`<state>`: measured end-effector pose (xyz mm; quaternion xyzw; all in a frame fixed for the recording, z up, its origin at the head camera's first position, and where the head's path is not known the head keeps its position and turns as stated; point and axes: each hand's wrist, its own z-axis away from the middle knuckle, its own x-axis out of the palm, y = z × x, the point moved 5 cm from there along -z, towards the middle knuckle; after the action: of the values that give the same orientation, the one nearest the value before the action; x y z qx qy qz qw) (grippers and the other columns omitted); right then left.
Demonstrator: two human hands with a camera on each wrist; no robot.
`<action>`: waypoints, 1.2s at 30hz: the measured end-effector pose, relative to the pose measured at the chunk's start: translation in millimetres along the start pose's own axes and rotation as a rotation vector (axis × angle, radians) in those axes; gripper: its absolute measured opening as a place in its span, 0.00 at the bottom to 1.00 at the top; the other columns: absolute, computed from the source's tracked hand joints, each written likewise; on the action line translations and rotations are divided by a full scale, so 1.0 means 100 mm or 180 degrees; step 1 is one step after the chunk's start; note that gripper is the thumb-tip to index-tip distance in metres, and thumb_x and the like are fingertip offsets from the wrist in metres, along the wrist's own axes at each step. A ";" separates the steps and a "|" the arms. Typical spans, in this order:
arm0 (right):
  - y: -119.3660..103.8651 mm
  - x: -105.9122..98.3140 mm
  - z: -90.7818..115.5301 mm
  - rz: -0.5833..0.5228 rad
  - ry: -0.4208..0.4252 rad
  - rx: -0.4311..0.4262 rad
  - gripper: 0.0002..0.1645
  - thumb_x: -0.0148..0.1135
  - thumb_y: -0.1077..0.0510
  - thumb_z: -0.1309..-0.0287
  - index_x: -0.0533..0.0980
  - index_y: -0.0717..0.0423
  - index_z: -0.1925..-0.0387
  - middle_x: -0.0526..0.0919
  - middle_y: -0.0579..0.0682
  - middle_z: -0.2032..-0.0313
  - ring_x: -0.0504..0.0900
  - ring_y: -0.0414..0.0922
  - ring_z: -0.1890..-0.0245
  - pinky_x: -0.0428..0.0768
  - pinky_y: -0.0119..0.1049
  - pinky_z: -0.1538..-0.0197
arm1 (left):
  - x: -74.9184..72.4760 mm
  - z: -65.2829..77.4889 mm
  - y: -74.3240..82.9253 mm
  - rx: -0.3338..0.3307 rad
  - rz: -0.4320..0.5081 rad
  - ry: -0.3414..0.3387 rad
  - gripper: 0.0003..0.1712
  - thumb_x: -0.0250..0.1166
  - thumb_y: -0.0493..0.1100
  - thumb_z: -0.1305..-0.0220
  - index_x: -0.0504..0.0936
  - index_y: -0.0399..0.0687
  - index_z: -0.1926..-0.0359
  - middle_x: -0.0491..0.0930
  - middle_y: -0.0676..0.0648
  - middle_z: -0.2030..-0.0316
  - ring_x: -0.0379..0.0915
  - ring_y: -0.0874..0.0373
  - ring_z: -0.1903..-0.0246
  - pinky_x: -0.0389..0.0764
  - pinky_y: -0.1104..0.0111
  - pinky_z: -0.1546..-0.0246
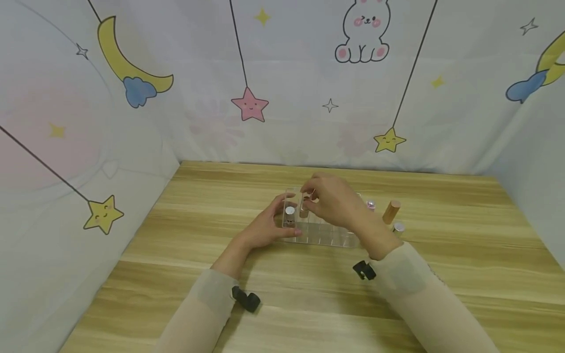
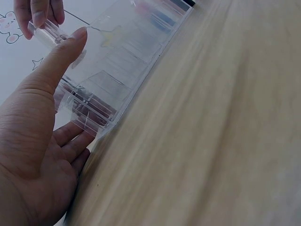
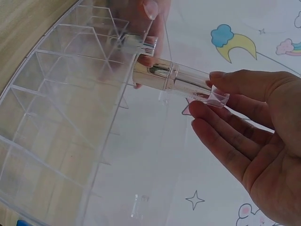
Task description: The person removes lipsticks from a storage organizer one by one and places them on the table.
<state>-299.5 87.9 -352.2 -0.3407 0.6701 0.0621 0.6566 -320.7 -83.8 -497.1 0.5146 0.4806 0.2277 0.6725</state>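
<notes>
Nearest, the wood-grained counter (image 1: 300,314) spreads between two pale sleeves, the left sleeve (image 1: 194,314) and the right sleeve (image 1: 428,289), up to the front edge of a clear box (image 1: 326,238). Its see-through walls divide it into small compartments, and the counter's wood shows through the front ones.

The left hand (image 1: 265,228) holds the box at its left end, thumb along the front and fingers round the far side. In the compartment at that end stands a silver-topped tube (image 1: 290,212), upright. Just to its right, the right hand (image 1: 333,198) has a narrow grip, pinching a clear-capped tube (image 3: 181,82) by the cap between thumb and fingertips. This tube's lower end is at the box's upper edge (whether it sits inside a slot, I cannot tell).

Beyond the box's right end, on the counter, are a silver-capped tube (image 1: 398,228), a brown tube (image 1: 391,212) and a pink-topped tube (image 1: 371,206), the last partly hidden by the right arm. The counter runs well out to either side of the box. A strip of wood lies behind it, ending at a printed cloth (image 1: 295,132).
</notes>
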 end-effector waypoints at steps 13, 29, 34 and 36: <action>0.01 -0.14 0.08 -0.0028 0.0186 -0.0034 0.16 0.72 0.56 0.36 0.85 0.57 0.48 0.86 0.51 0.54 0.87 0.48 0.55 0.86 0.44 0.52 | 0.00 -0.02 -0.01 0.0067 0.0000 -0.0024 0.56 0.81 0.53 0.44 0.56 0.68 0.22 0.71 0.55 0.29 0.60 0.48 0.24 0.60 0.39 0.26; 0.18 -0.28 0.33 -0.0270 0.0540 0.0002 0.15 0.73 0.58 0.37 0.84 0.57 0.50 0.86 0.51 0.55 0.89 0.49 0.57 0.86 0.47 0.52 | -0.01 -0.01 -0.01 0.0057 -0.0028 -0.0016 0.58 0.81 0.55 0.46 0.55 0.66 0.21 0.72 0.56 0.30 0.61 0.49 0.24 0.61 0.41 0.25; 0.22 -0.31 0.39 -0.0306 0.0533 0.0040 0.14 0.72 0.58 0.36 0.84 0.57 0.50 0.85 0.51 0.55 0.88 0.50 0.56 0.86 0.47 0.51 | 0.00 -0.01 -0.01 0.0029 -0.0006 -0.0020 0.59 0.82 0.55 0.46 0.55 0.67 0.21 0.71 0.56 0.30 0.62 0.49 0.25 0.62 0.42 0.26; 0.24 -0.34 0.42 -0.0285 0.0562 0.0056 0.14 0.72 0.58 0.36 0.84 0.56 0.51 0.86 0.50 0.55 0.88 0.49 0.57 0.86 0.47 0.51 | -0.01 -0.01 0.00 0.0040 0.0001 -0.0022 0.59 0.82 0.55 0.46 0.55 0.67 0.21 0.71 0.55 0.30 0.62 0.49 0.24 0.62 0.42 0.26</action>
<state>-280.3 140.8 -335.2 -0.3687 0.7099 -0.0035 0.6001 -322.2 -84.0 -496.2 0.5197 0.4795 0.2230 0.6710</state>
